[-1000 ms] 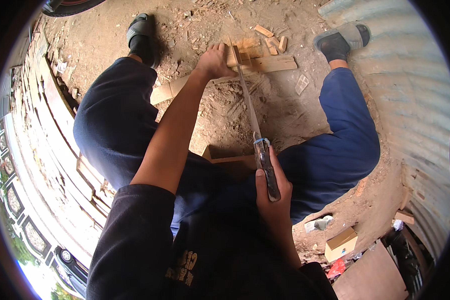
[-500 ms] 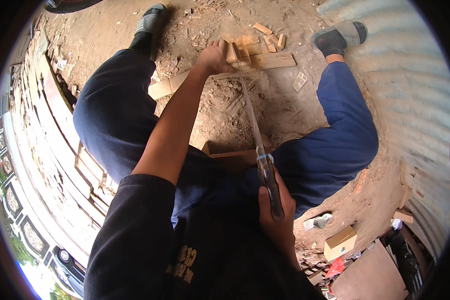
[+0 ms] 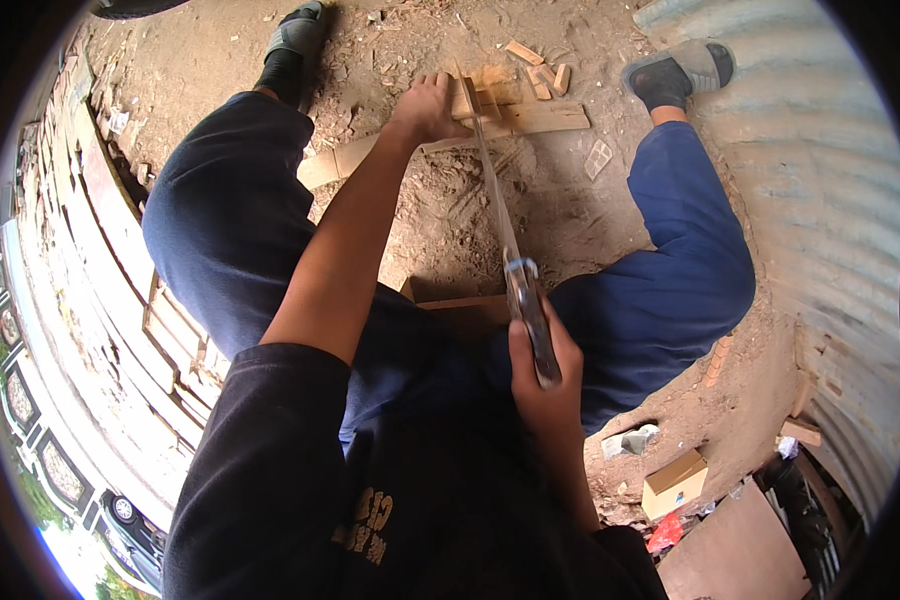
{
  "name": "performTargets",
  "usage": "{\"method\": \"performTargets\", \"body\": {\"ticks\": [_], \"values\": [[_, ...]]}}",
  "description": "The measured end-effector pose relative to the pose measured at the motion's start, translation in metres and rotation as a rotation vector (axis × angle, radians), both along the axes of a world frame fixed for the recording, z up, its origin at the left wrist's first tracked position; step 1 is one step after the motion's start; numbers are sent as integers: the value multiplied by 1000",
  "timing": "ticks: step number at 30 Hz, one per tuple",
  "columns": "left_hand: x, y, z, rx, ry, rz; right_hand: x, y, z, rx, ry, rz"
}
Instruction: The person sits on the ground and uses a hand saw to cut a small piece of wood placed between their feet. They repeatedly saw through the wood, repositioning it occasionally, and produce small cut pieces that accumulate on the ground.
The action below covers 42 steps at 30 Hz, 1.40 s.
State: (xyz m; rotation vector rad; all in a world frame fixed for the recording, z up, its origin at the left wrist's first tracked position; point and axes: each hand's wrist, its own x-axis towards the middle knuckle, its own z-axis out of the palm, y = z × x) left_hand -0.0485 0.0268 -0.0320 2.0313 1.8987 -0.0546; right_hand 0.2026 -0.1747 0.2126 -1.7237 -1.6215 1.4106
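My right hand is wrapped round the dark handle of a handsaw. The saw's thin blade runs forward and meets a small block of wood. That block rests across a longer wooden plank close to the ground, with pale sawdust beyond it. My left hand grips the block just left of the blade, its fingers curled over the far side. How deep the blade sits in the wood cannot be made out.
Several short wood offcuts lie past the plank. A corrugated metal sheet stands along the right side. Behind on the right are a small cardboard box and a brown board. Light planks line the left.
My right hand has pushed the saw forward, so more of the blade reaches past the block. The left hand stays in place on the wood.
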Motion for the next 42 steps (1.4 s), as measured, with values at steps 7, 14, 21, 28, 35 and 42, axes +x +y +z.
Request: {"method": "performTargets", "body": {"ticks": [7, 14, 21, 28, 35, 42], "values": [[1, -4, 16, 7, 137, -66, 4, -20, 9, 157, 12, 1], [5, -4, 29, -13, 50, -30, -18, 37, -43, -141, 53, 15], [6, 5, 21, -54, 97, -19, -8, 23, -36, 76, 80, -48], [0, 2, 5, 14, -14, 20, 0, 22, -34, 27, 42, -18], [4, 1, 17, -30, -33, 46, -29, 69, -56, -259, 57, -45], [4, -6, 11, 64, -57, 89, -21, 23, -57, 104, 124, -131]]}}
